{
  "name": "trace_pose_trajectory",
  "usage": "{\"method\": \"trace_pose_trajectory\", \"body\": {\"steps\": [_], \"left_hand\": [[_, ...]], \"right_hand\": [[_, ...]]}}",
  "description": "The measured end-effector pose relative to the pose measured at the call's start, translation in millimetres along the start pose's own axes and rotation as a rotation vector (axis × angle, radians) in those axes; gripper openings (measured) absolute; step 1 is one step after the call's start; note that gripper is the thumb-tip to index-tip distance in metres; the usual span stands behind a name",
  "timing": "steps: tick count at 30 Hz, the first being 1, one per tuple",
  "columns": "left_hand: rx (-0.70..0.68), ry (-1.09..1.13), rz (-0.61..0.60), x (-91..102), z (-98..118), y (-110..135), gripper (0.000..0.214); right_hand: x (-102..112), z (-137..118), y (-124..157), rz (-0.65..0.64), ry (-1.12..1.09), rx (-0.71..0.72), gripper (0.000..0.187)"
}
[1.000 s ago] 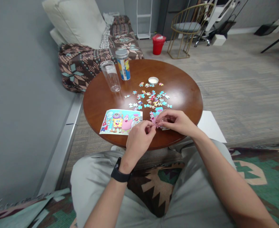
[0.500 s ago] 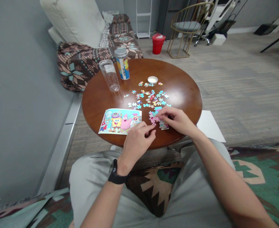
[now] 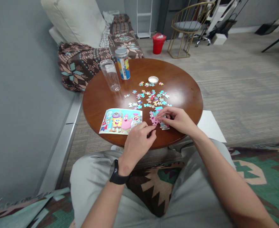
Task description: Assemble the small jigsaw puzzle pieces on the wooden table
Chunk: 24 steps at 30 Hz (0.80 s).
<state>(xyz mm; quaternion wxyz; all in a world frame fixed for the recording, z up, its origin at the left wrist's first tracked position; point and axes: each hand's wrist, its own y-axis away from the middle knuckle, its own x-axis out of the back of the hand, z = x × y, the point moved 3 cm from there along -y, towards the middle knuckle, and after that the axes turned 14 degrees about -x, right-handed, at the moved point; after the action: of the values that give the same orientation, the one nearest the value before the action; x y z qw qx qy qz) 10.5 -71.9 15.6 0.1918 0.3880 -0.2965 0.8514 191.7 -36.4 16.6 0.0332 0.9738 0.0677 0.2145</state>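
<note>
A partly joined jigsaw puzzle (image 3: 152, 116) with pink and blue pieces lies near the front edge of the round table. My right hand (image 3: 175, 119) is over its right side, thumb and fingers pinched at a pink puzzle piece, mostly hidden by the fingertips. From the lower left, my left hand (image 3: 139, 137) touches the puzzle's bottom edge with its index fingertip. Its thumb is apart from that finger, and the other fingers are curled. Left of the puzzle lies a printed cartoon picture sheet (image 3: 117, 122). Loose puzzle pieces (image 3: 153, 98) are scattered beyond the hands.
On the round wooden table (image 3: 184, 85) stand a clear plastic cup (image 3: 111, 77) and a cartoon-printed canister (image 3: 123, 65). A round lid (image 3: 153, 79) lies behind the loose pieces. White paper (image 3: 210, 125) shows past the right edge. Farther off are a red bin (image 3: 158, 44) and a chair (image 3: 187, 27).
Both hands stay at the puzzle with hardly any movement. My right fingertips have shifted very slightly at the pink piece. The whole view has drifted a little.
</note>
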Motion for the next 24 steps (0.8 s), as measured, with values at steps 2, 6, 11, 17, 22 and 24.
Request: {"method": "trace_pose_trajectory", "body": {"steps": [2,6,11,17,22,24], "left_hand": [[0.002,-0.009,-0.003,-0.2,-0.2,0.0,0.022],[-0.004,-0.010,0.003,-1.3,-1.1,0.8,0.023],[-0.002,-0.005,-0.002,-1.9,-1.1,1.2,0.024],[0.009,-0.001,-0.012,-0.6,-0.5,0.3,0.023],[0.009,0.005,-0.021,-0.2,-0.5,0.0,0.024],[0.007,0.006,-0.018,-0.4,-0.8,0.3,0.024]], "right_hand": [[-0.8,0.7,-0.7,-0.013,-0.033,-0.012,0.031],[-1.2,0.9,-1.3,-0.004,-0.030,-0.001,0.030],[-1.0,0.2,-0.9,0.027,0.064,0.041,0.024],[-0.9,-1.0,-0.6,0.017,0.134,0.082,0.018],[1.3,0.0,-0.6,0.086,0.146,0.132,0.015],[3.1,0.5,1.4,0.134,0.157,0.155,0.016]]}}
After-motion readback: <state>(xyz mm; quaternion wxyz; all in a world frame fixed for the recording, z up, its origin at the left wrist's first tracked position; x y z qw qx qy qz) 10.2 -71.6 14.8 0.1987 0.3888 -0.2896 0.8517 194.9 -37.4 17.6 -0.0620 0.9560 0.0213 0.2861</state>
